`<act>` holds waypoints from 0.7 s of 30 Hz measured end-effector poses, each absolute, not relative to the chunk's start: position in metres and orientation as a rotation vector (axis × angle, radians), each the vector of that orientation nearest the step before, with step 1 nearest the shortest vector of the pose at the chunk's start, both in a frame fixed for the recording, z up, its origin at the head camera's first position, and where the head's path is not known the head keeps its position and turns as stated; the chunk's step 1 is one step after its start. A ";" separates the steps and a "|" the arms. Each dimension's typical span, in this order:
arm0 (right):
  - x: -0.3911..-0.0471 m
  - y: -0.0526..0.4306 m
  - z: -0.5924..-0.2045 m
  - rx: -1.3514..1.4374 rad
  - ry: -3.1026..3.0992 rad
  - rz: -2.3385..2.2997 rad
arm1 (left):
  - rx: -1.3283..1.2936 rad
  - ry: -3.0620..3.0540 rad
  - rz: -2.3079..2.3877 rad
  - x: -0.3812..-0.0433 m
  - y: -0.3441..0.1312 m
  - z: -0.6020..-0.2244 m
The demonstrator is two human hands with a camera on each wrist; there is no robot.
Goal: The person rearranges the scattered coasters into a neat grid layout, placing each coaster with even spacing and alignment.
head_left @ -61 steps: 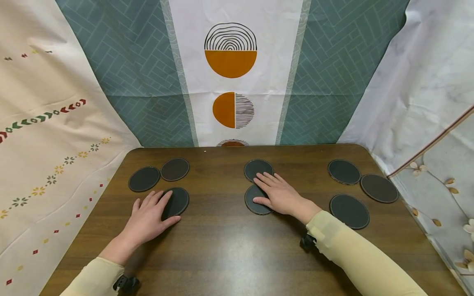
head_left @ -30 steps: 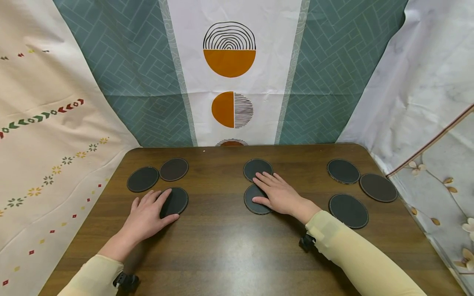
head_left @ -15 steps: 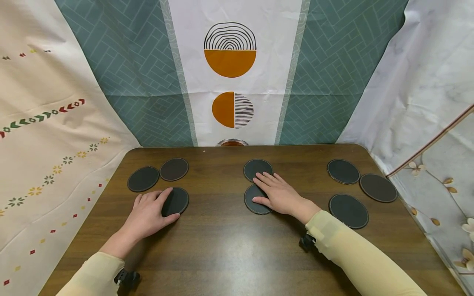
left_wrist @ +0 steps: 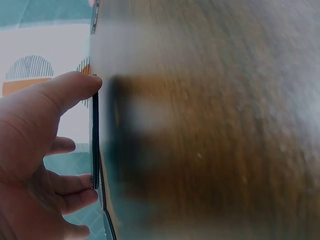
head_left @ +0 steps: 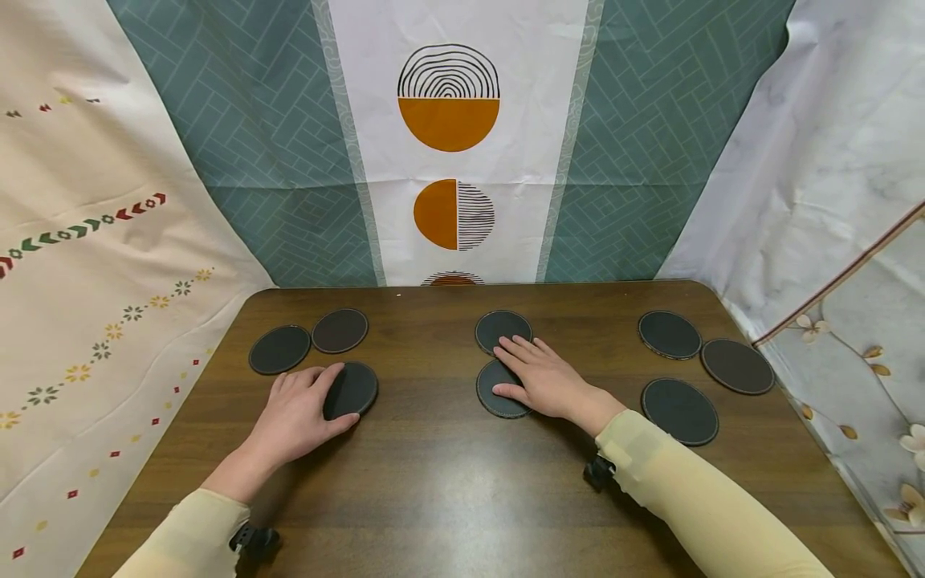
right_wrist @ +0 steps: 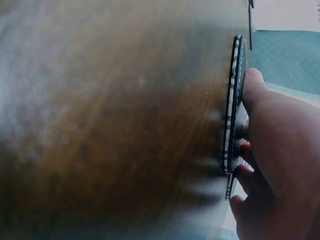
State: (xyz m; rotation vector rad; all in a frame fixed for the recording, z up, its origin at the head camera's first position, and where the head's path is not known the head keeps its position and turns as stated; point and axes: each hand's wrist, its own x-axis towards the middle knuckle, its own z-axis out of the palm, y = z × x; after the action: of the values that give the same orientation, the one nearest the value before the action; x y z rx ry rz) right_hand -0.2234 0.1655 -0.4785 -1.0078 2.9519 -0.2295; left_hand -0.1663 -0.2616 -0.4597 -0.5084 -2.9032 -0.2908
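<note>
My left hand [head_left: 295, 416] grips a round dark coaster [head_left: 352, 391] by its edges, thumb at the near side and fingers at the far side. In the left wrist view this coaster [left_wrist: 95, 140] appears edge-on between thumb and fingertips, seemingly a little off the tabletop. My right hand [head_left: 551, 382] lies flat with straight fingers over a stitched coaster [head_left: 502, 408] at the middle, fingertips reaching the coaster behind it [head_left: 500, 327]. From the right wrist, the nearer coaster [right_wrist: 233, 110] shows a thick edge under the thumb.
Behind my left hand lie a black coaster [head_left: 280, 350] and a brownish one [head_left: 340, 331]. At the right are two black coasters [head_left: 670, 335] [head_left: 681, 412] and a brown one [head_left: 739, 367]. Patterned cloths [head_left: 289, 144] hang around the brown wooden table [head_left: 448, 498].
My left fingers have closed from lying over the coaster to gripping its edges, and it has shifted slightly right and away from me. My right hand has stayed still.
</note>
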 end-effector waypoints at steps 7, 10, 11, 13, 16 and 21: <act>-0.224 0.165 -0.478 -1.019 2.953 -0.243 | -0.531 -2.901 -0.279 -0.169 -0.254 -0.459; -0.224 0.165 -0.479 -1.017 2.953 -0.238 | -0.541 -2.899 -0.278 -0.170 -0.249 -0.458; -0.224 0.165 -0.479 -1.012 2.952 -0.234 | -0.544 -2.900 -0.275 -0.170 -0.247 -0.458; -0.224 0.166 -0.479 -1.007 2.952 -0.226 | -0.552 -2.900 -0.273 -0.171 -0.243 -0.458; -0.224 0.165 -0.479 -1.005 2.951 -0.227 | -0.571 -2.900 -0.269 -0.172 -0.237 -0.457; -0.224 0.165 -0.479 -1.007 2.950 -0.239 | -0.599 -2.905 -0.280 -0.174 -0.228 -0.456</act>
State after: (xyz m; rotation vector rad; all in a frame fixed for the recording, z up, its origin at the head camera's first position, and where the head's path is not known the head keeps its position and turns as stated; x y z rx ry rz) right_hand -0.2237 0.1655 -0.4788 -1.0072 2.9502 -0.2389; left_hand -0.1740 -0.2275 -0.4558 -0.5993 -2.9052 -0.2797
